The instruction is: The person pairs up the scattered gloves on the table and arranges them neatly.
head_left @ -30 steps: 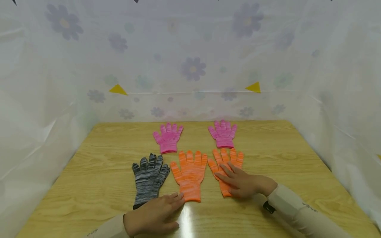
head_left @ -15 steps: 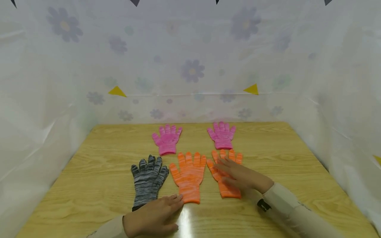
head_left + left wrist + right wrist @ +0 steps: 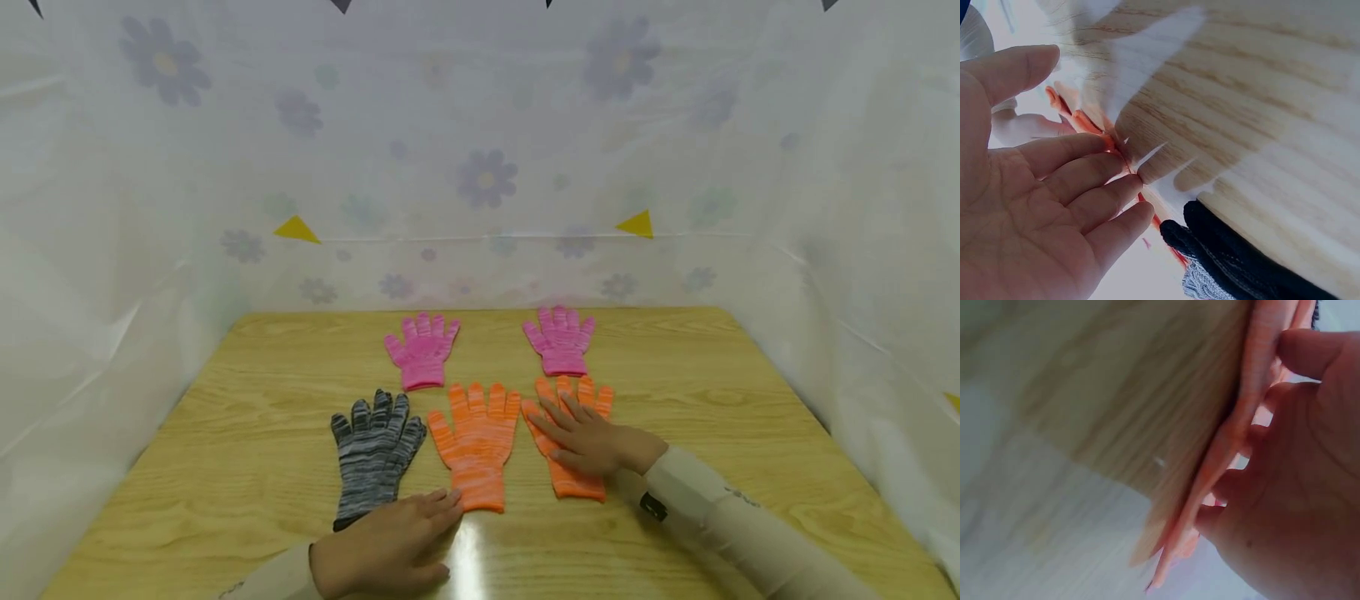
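Two orange knit gloves lie flat, fingers pointing away. On the right orange glove rests my right hand, its fingers spread; the right wrist view shows the fingertips touching the orange fabric. My left hand lies with fairly straight fingers at the cuff of the left orange glove, fingertips touching its lower left corner. In the left wrist view the left fingers meet the orange edge. A grey-black striped glove lies just left, its dark cuff beside my left hand and partly covered by it.
Two pink gloves lie farther back, one at left and one at right. The wooden table ends at a white flowered sheet, which also hangs along both sides. Yellow triangles mark the sheet.
My right hand has shifted up and left over the right orange glove, lifting slightly midway, and rests spread on it again. The left hand stays in place.
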Tool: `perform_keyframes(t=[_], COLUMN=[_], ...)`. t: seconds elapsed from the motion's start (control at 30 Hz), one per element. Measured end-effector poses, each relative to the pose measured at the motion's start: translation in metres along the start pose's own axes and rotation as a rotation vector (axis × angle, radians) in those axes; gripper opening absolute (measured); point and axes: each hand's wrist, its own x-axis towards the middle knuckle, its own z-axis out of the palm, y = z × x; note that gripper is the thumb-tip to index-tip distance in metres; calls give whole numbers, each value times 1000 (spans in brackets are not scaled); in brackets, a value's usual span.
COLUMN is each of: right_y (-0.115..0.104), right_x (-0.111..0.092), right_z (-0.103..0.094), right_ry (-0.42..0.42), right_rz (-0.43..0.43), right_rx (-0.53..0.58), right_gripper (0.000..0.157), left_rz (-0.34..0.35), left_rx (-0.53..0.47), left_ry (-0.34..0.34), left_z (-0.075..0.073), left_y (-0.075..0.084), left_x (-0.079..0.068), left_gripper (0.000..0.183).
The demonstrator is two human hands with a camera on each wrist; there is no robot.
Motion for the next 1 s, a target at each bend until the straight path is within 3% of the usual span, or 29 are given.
perform_keyframes(t=[0.2,0.37,0.53,0.8,0.93,1.0], right_y=[-1,-1,-6,-8,-8,-6], right_x=[-1,-1,-7,-12,-13,-13], right_z=[0,-6,-12,-4,-3,-2], right_ry=[-35,-12,-28,-90,-86,-46], right_rz=[34,19,22,39,52,10], right_rx=[-8,-10,5,37,30,19], right_gripper=[64,68,62,56,57,57], left_rz=[8,0,-23,28,30,29], left_rx=[-2,-13,-33,-1,5,-6], left_ry=[5,6,-6,33,34,26], left_z=[0,-2,-3,-1,0,0], left_y=[-1,-1,0,-1,-1,-2], left_x=[-1,0,0,-2,-2,-1], left_gripper=[65,65,66,63,63,63])
